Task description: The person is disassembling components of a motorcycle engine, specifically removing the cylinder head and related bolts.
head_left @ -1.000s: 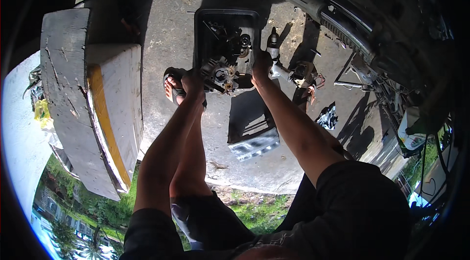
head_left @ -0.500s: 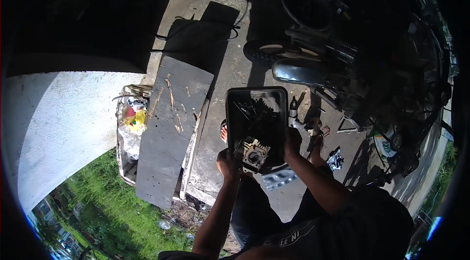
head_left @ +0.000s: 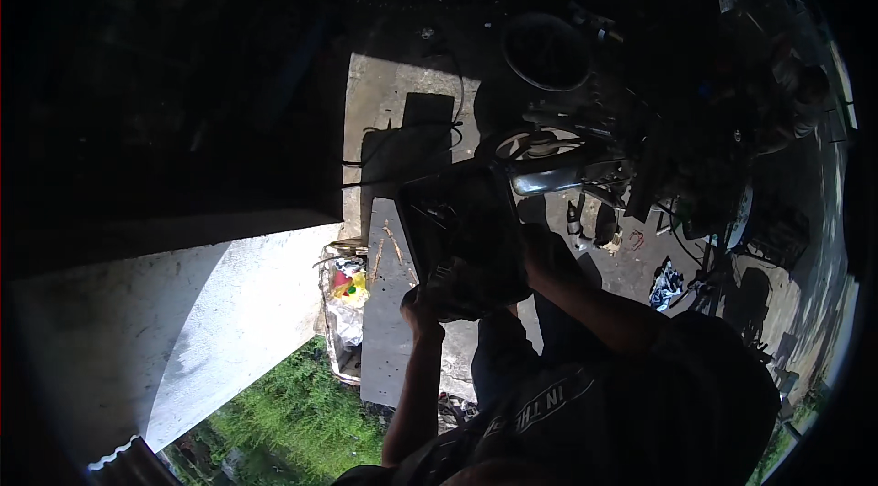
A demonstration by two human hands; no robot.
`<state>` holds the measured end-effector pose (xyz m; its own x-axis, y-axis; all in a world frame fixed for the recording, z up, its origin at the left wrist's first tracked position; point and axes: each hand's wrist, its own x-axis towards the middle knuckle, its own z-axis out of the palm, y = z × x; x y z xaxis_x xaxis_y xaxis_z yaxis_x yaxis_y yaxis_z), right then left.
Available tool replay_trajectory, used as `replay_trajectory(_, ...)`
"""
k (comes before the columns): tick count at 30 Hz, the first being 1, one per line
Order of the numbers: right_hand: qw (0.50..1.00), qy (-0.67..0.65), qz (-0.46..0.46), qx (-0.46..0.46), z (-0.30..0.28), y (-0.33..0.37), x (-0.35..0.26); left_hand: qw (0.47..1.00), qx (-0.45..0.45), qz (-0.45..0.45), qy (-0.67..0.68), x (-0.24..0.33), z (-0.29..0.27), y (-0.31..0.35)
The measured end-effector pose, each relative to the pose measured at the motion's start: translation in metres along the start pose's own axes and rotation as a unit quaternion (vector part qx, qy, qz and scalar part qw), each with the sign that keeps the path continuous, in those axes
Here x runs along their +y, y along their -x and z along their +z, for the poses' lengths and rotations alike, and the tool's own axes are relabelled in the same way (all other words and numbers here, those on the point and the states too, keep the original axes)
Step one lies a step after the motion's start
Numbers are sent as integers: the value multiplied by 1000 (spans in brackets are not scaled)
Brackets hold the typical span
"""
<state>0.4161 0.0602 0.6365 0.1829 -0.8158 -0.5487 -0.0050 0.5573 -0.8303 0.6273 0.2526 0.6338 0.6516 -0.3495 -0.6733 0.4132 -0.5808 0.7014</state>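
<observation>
A black rectangular tray (head_left: 413, 244) is held up in front of me, its far end tilted to the left. My left hand (head_left: 421, 312) grips its near left corner, fingers curled over the rim. On the opposite side, my right hand (head_left: 546, 257) is closed on the right edge, mostly in shadow. Inside, a finned metal engine cylinder (head_left: 443, 276) lies toward the near end. Dark small parts (head_left: 437, 213) lie farther up, too dim to tell apart.
Left of the tray lies a grey board (head_left: 389, 349), with a box of rubbish (head_left: 349, 289) beside it. A motorcycle's shiny fender (head_left: 549, 178) is just beyond the tray's right side. A hand tool (head_left: 574, 219) and a crumpled bag (head_left: 667, 287) lie on the ground. A white wall (head_left: 256, 303) stands left.
The tray has tilted leftward and passed into shade, so its contents look darker. Both hands have kept their grip. My view has swung, shifting the surroundings right and down.
</observation>
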Motion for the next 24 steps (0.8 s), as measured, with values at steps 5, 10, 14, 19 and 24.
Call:
replay_trajectory(5, 877, 424, -218, 56, 4, -48, -39, 935, -67, 307, -166, 69, 16, -33)
replay_trajectory(10, 818, 475, -320, 54, -2, -119, -50, 962, -60, 204, -171, 123, 68, -69)
replay_trajectory(14, 905, 347, -228, 92, -19, -176, -91, 819, -104, 395, -403, 186, 109, -93)
replay_trajectory(19, 849, 461, -244, 83, -51, -183, -202, 972, -122, 199, -39, 259, 186, -104)
replay_trajectory(24, 944, 201, -122, 231, -54, -190, -262, 855, -126, 407, -296, 329, 255, -138)
